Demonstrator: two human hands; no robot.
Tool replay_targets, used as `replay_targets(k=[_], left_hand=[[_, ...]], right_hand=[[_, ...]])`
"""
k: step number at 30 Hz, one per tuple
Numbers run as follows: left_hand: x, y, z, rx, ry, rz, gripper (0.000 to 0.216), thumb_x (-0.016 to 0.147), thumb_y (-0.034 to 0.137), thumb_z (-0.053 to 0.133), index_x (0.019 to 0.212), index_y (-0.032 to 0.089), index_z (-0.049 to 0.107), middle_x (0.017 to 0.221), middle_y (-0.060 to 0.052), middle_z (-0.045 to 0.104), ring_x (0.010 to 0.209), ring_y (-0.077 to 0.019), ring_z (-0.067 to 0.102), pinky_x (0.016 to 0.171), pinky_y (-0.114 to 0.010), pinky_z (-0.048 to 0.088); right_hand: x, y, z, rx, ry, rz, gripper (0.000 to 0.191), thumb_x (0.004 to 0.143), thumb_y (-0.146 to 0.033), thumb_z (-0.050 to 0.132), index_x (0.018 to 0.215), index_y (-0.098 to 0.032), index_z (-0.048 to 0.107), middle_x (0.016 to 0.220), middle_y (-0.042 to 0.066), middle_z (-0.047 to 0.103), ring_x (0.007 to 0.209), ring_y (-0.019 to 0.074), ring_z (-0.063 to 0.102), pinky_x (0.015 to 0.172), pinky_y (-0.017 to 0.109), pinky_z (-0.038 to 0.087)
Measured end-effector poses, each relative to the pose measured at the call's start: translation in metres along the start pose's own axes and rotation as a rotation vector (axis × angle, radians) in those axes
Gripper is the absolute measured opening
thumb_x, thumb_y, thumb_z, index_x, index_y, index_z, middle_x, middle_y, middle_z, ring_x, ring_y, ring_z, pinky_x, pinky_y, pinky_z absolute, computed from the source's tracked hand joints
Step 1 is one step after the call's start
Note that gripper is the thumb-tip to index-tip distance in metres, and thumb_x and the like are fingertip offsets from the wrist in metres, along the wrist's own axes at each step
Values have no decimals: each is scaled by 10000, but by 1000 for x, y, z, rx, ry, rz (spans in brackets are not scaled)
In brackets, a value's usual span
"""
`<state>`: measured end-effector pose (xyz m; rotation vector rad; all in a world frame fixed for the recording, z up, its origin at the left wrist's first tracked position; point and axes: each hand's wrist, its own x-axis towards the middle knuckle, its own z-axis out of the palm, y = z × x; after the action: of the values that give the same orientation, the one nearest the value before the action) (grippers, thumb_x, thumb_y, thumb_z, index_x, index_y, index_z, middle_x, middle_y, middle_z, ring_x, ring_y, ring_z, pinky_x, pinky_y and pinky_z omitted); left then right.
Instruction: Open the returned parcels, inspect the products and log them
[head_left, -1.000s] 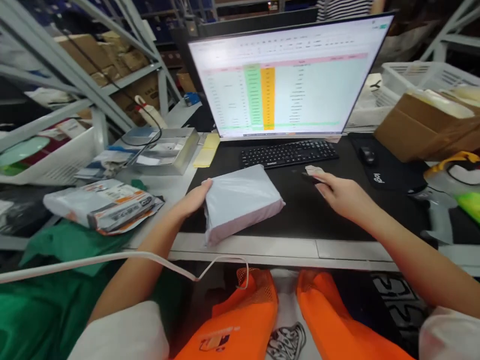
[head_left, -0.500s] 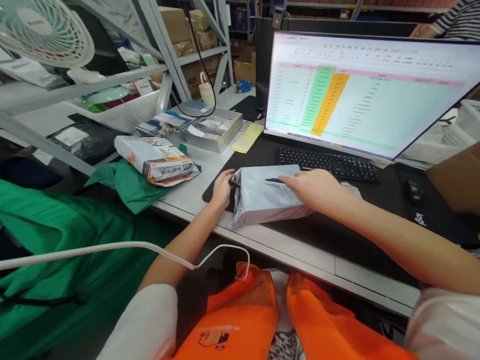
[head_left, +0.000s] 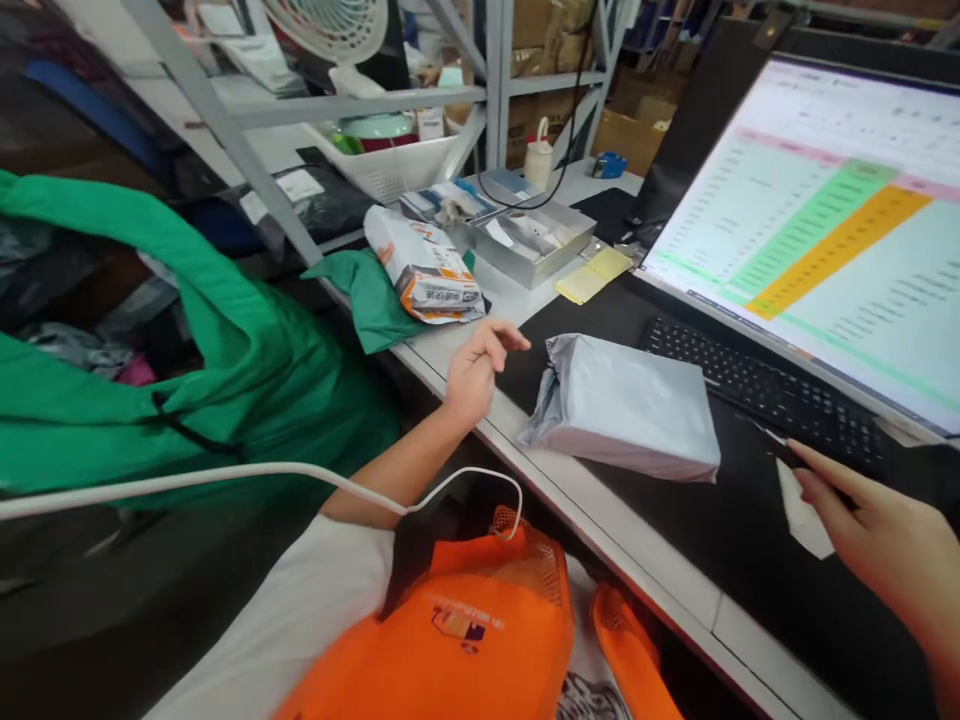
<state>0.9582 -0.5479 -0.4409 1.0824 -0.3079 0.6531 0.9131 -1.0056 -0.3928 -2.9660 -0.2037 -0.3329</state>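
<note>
A parcel in pale grey plastic wrap (head_left: pixel 630 400) lies flat on the black desk mat, its crumpled end toward the left. My left hand (head_left: pixel 480 365) is raised just left of that end, empty, with fingers loosely bent and apart, not touching the wrap. To the parcel's right, my right hand (head_left: pixel 862 510) pinches a slim pen-like tool (head_left: pixel 769 433), its tip pointing left; its exact kind is too blurred to tell. Partly under the right hand is a white slip of paper (head_left: pixel 802 510).
A keyboard (head_left: pixel 750 385) and monitor (head_left: pixel 817 210) stand behind the parcel. Left on the desk are a printed parcel (head_left: pixel 427 265), a grey open box (head_left: pixel 532 245) and yellow notes (head_left: pixel 592 275). A large green sack (head_left: pixel 247 390) stands beside the desk; a white cable (head_left: pixel 300 467) crosses in front.
My left hand has come off the parcel's left end and opened. My right hand has moved off its top to the right with the pen-like tool. The view has swung left.
</note>
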Motion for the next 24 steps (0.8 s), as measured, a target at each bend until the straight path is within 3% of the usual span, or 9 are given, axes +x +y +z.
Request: replay_targets(k=[4, 7, 10, 13, 16, 20, 24], left_hand=[[0, 3, 18, -57, 4, -80, 464, 850, 301, 751, 567, 165, 411, 1088, -47, 651, 947, -189, 657, 952, -376, 509], [3, 6, 30, -115, -14, -122, 474, 789, 406, 836, 672, 179, 436, 1205, -49, 631, 1004, -197, 662, 945, -361, 510], [8, 5, 41, -205, -87, -127, 479, 749, 411, 884, 829, 209, 457, 1289, -46, 601, 1076, -196, 662, 923, -325, 505], [17, 1, 53, -235, -175, -113, 464, 806, 400, 856, 860, 212, 436, 1310, -48, 583, 1109, -182, 656, 927, -307, 494], [28, -3, 69, -251, -243, -107, 445, 856, 412, 822, 866, 212, 424, 1308, -45, 579, 1109, -175, 657, 917, -302, 494], [48, -4, 97, -283, -333, -70, 439, 899, 422, 787, 850, 209, 407, 1290, -29, 587, 1093, -163, 665, 903, -301, 498], [67, -5, 130, -287, -397, 4, 458, 917, 428, 767, 812, 202, 382, 1278, -27, 600, 1069, -173, 667, 870, -314, 506]], right_hand=[[-5, 5, 2, 99, -9, 181, 591, 794, -578, 582, 1315, -346, 735, 1014, 92, 793, 838, 410, 748, 670, 522, 572], [-16, 12, 4, 151, -12, 293, 603, 768, -603, 592, 1296, -356, 747, 928, 109, 789, 803, 412, 741, 649, 535, 564], [-30, 19, 7, 161, -3, 386, 660, 748, -685, 566, 1294, -359, 744, 795, 96, 764, 624, 386, 695, 598, 543, 541], [-40, 24, 11, 185, 26, 459, 635, 762, -718, 563, 1259, -375, 757, 806, 81, 765, 658, 383, 696, 616, 527, 544], [-43, 28, 18, 215, 52, 505, 670, 762, -702, 565, 1271, -315, 763, 804, 84, 763, 718, 373, 710, 658, 489, 544], [-40, 32, 31, 287, 20, 568, 775, 724, -715, 562, 1320, -253, 739, 784, 43, 754, 647, 273, 684, 635, 393, 524], [-36, 36, 47, 391, 102, 603, 786, 766, -702, 556, 1322, -177, 734, 699, 28, 711, 562, 207, 615, 567, 327, 485]])
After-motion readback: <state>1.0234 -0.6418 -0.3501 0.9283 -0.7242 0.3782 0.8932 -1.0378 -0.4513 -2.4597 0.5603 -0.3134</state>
